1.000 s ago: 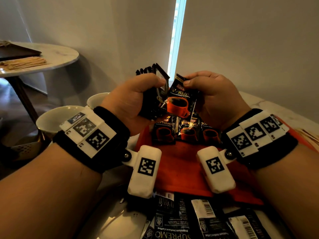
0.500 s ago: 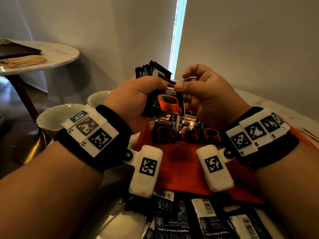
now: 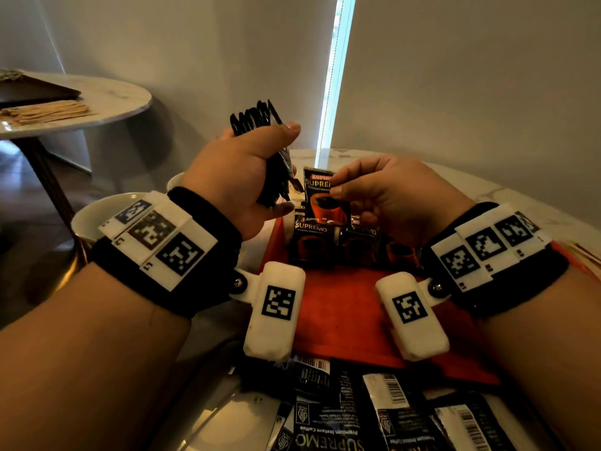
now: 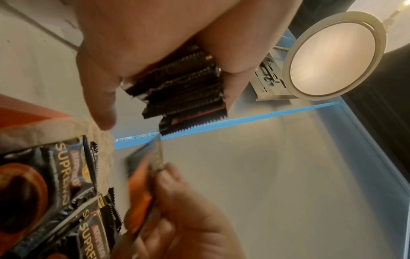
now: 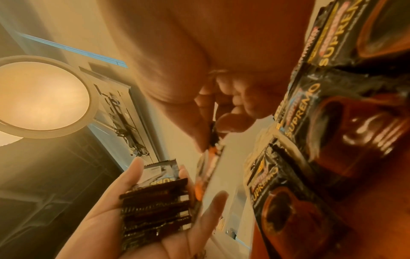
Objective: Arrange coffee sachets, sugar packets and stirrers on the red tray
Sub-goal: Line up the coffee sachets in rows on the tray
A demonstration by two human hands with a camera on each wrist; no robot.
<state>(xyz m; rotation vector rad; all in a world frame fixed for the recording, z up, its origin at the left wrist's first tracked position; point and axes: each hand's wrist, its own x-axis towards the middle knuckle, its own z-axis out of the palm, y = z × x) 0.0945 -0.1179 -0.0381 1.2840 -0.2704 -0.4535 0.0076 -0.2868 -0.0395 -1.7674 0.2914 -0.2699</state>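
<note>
Left hand (image 3: 239, 177) grips a stack of coffee sachets (image 3: 260, 125). Right hand (image 3: 390, 193) pinches one sachet (image 3: 320, 198), just beside the left hand, above the red tray (image 3: 341, 314).

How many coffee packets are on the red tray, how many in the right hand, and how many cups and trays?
Sachets on the tray: 3
Sachet in the right hand: 1
Cups: 2
Tray: 1
Total: 7
The left hand's stack is too tight to count.

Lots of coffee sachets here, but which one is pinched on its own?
The sachet pinched in the right hand, face toward us above the tray. The others are bunched in the left hand or lying down.
</note>
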